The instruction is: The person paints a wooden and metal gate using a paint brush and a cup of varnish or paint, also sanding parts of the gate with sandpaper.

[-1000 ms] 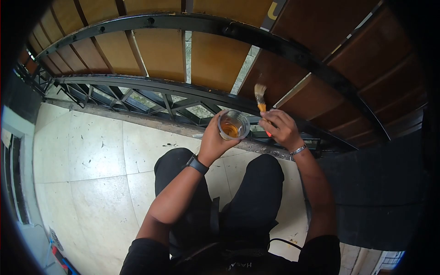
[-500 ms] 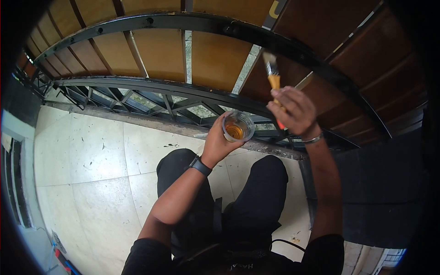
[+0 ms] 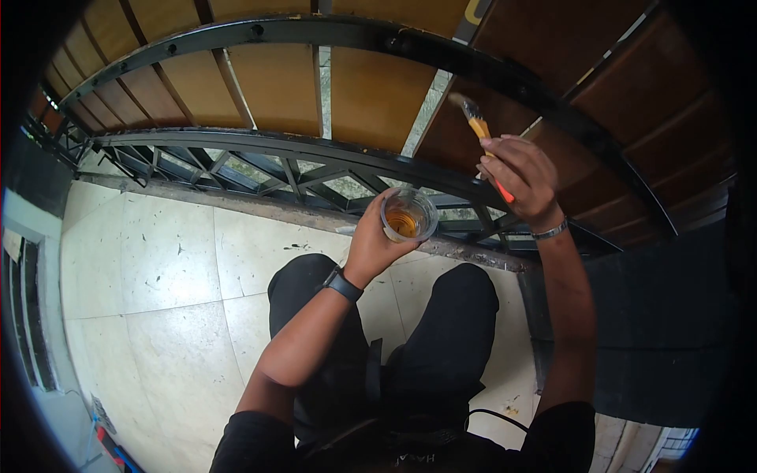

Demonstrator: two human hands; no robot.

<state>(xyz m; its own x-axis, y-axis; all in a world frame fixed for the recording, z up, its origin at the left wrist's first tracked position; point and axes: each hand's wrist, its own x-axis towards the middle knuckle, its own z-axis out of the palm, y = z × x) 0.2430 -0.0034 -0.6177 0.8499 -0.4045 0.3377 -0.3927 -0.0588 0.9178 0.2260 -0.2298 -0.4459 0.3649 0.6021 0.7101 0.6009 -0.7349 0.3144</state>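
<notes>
My left hand (image 3: 375, 246) is wrapped round a clear plastic cup (image 3: 426, 206) with amber liquid low inside it. The cup is held over my knees, near the gate's lower frame. In my right hand (image 3: 522, 175) is a paintbrush (image 3: 477, 126) with a yellow handle and a red end, its bristles pointing up and left. The bristle tip overlaps a dark brown wooden panel (image 3: 461, 130) of the gate, beside the gap next to a lighter panel (image 3: 377, 98).
A curved black metal rail (image 3: 331, 30) crosses the wooden slats. Below them runs a black lattice frame (image 3: 292, 183) on a low sill. Cream floor tiles (image 3: 169, 268) with dark specks lie left of my knees, and a dark wall (image 3: 654, 315) stands at right.
My right hand has moved slightly right with the paintbrush, which now tilts further to the left. The bristles have shifted a little lower. The cup stays nearly in place.
</notes>
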